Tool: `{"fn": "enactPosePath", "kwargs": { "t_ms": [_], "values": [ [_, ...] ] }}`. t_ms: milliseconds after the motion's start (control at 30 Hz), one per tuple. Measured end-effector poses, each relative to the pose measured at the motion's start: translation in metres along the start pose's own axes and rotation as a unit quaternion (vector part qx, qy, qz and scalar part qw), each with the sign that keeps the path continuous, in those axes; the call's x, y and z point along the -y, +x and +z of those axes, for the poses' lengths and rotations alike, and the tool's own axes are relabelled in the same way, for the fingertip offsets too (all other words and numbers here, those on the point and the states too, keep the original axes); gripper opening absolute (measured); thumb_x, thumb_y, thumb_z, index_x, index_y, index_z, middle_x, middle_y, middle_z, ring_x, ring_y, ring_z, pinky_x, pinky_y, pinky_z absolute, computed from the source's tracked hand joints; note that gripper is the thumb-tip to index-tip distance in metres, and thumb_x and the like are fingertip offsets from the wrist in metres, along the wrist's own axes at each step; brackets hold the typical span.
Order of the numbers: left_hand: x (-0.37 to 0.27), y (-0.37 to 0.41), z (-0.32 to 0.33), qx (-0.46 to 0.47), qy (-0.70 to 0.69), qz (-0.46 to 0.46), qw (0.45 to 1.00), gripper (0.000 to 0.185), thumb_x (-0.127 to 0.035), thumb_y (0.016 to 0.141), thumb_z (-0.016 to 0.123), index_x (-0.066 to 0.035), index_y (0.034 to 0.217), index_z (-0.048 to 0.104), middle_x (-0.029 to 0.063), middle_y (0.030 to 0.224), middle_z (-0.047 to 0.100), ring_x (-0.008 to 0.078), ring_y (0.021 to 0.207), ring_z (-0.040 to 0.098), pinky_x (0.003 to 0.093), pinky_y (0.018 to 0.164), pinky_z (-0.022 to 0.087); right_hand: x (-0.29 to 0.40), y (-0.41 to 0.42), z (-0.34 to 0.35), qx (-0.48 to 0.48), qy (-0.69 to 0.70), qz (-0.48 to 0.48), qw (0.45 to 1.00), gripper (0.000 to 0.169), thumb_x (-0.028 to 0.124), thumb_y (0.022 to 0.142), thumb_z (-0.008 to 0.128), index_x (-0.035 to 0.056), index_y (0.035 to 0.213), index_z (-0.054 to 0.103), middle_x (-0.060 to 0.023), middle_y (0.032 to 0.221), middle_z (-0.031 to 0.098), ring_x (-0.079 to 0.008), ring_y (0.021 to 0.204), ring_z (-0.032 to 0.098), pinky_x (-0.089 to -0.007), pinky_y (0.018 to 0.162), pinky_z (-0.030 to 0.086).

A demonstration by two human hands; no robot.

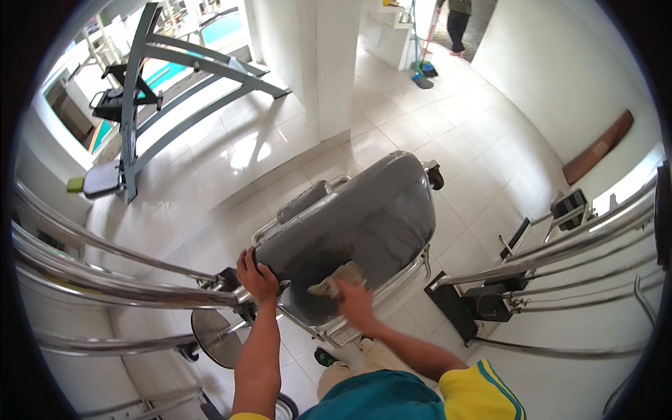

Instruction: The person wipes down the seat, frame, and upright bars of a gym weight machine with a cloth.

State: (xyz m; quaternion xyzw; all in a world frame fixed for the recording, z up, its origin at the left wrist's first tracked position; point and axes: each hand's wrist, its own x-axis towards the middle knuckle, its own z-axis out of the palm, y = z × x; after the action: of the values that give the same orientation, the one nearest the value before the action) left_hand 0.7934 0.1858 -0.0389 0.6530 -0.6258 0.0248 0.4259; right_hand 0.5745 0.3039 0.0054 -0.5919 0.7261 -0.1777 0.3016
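Note:
A long grey padded bench (pixel 388 210) with a shiny cover lies before me on a metal tube frame. My right hand (pixel 357 307) grips a crumpled beige cloth (pixel 338 278), which lies against the near part of the pad; the hand is slightly blurred. The cover around the cloth looks darker, perhaps wet. My left hand (pixel 258 275) rests at the pad's near left corner, fingers spread over its edge, holding nothing that I can see. A smaller grey pad (pixel 304 202) sits along the bench's far left side.
Chrome gym-machine bars (pixel 157 294) run in from the left, with a round metal plate (pixel 216 338) beneath. More bars and a black machine base (pixel 451 310) stand at right. A grey steel frame (pixel 194 52) stands upper left. A person (pixel 458 26) is near a broom (pixel 421 81).

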Motion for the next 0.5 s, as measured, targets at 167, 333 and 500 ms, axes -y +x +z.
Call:
{"fn": "enactPosePath", "kwargs": {
  "t_ms": [167,333,500],
  "values": [
    [-0.012,0.002,-0.001,0.004,0.043,0.005,0.999,0.045,-0.018,0.082,0.044,-0.010,0.124,0.058,0.0203,0.134,0.049,0.0407,0.130,0.041,0.0538,0.108,0.028,-0.125,0.119,-0.123,-0.099,0.014,0.028,0.995,0.050,0.009,0.079,0.060,0.0119,0.129,0.058,-0.0199,0.104,0.068,-0.0394,0.101,0.064,-0.0461,0.085,0.051],
    [-0.016,0.003,-0.002,-0.055,0.028,0.025,0.998,0.049,-0.021,0.082,0.045,-0.005,0.128,0.055,0.0254,0.142,0.038,0.0470,0.136,0.030,0.0641,0.108,0.020,-0.168,0.227,-0.260,-0.254,-0.174,0.032,0.951,0.047,0.012,0.086,0.049,0.0226,0.132,0.053,-0.0200,0.095,0.068,-0.0420,0.092,0.065,-0.0547,0.079,0.049],
    [-0.022,0.003,0.002,-0.038,0.035,-0.014,0.999,0.060,-0.022,0.080,0.047,-0.003,0.136,0.043,0.0222,0.143,0.036,0.0453,0.137,0.029,0.0660,0.109,0.016,-0.150,0.297,-0.233,-0.234,-0.216,-0.049,0.947,0.042,0.004,0.085,0.048,0.0178,0.122,0.062,-0.0158,0.102,0.068,-0.0373,0.097,0.064,-0.0524,0.086,0.046]
  ]
}}
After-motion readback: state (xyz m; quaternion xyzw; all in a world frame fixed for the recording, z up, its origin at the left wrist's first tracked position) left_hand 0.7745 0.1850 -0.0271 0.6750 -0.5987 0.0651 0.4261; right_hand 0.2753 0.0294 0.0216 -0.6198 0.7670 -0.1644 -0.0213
